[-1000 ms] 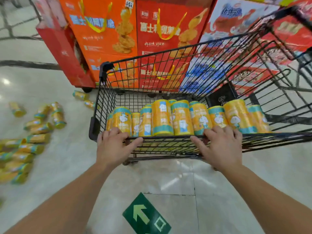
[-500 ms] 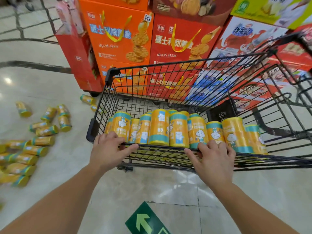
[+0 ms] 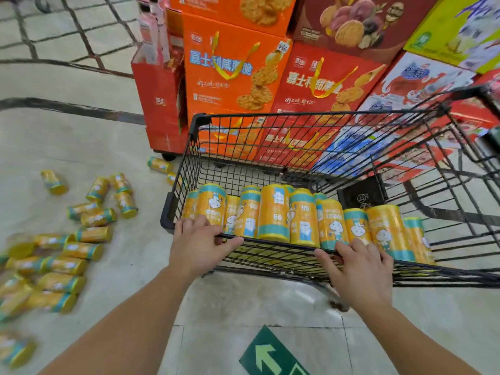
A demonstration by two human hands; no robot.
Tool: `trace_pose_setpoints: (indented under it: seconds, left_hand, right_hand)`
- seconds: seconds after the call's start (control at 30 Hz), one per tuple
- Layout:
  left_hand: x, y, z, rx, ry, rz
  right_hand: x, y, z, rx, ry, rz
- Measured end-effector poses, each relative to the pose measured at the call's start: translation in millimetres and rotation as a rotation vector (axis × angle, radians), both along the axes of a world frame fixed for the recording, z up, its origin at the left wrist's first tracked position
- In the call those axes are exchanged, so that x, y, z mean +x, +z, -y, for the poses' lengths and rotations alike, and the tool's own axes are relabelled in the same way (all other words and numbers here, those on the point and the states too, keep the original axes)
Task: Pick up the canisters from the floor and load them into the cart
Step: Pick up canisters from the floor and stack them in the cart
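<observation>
1. Since the earlier frames, the view has tilted up: more of the stacked boxes shows, the cart sits lower in the picture, and both hands keep their places on its near rim.
2. Left hand (image 3: pixel 200 243) is curled over the near rim of the black wire cart (image 3: pixel 178 185) close to its left corner, fingers hooked inside, thumb lying along the bar.
3. Right hand (image 3: pixel 361 269) lies on the same rim further right, fingers spread loosely over the wire, touching the canisters behind it.
4. Neither hand holds a canister.
5. Yellow-and-teal canisters in the cart (image 3: pixel 274 212) stand upright in a row against the near wall, packed side by side.
6. Canisters on the floor (image 3: pixel 78 251) lie scattered on their sides, left of the cart, well apart from the hands; those at the far left are blurred.
7. Orange and red snack boxes (image 3: pixel 224 74) are stacked just beyond the cart.
8. Near the bottom edge, a green arrow sticker (image 3: pixel 266 358) is on the floor tiles.
</observation>
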State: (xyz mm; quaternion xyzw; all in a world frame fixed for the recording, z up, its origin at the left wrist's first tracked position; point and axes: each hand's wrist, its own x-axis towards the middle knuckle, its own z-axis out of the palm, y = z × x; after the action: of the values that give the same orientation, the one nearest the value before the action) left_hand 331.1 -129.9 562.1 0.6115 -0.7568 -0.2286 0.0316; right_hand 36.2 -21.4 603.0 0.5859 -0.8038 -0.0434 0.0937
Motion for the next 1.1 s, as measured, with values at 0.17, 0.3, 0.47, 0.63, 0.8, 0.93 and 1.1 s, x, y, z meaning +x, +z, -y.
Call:
trace_pose_setpoints:
  seconds: [0.17, 0.3, 0.47, 0.63, 0.8, 0.93, 1.1]
  left_hand:
    - [57.3, -0.4, 4.8, 0.025, -0.021, -0.005]
    - [97.3, 0.1, 8.2, 0.017, -0.029, -0.016]
    - [137.7, 2.7, 11.8, 0.028, -0.034, -0.021]
    - [164.2, 9.6, 13.7, 0.054, -0.023, -0.026]
    - [176.8, 15.3, 16.4, 0.095, -0.031, -0.002]
    - [180.3, 17.6, 18.3, 0.114, -0.026, -0.02]
    - [184.0, 28.0, 18.1, 0.116, -0.005, -0.121]
  right_hand:
    - [57.7, 1.0, -2.8, -0.035, -0.007, 0.022]
    - [98.6, 0.5, -5.2, -0.01, -0.01, -0.002]
    - [139.4, 2.0, -3.5, -0.021, 0.0, -0.021]
    - [165.1, 3.3, -0.9, -0.009, 0.023, 0.01]
    - [180.0, 5.8, 1.7, -0.003, 0.022, 0.036]
    - [183.4, 11.1, 4.8, 0.032, 0.021, 0.054]
    - [183.6, 23.2, 18.8, 0.04, 0.066, 0.124]
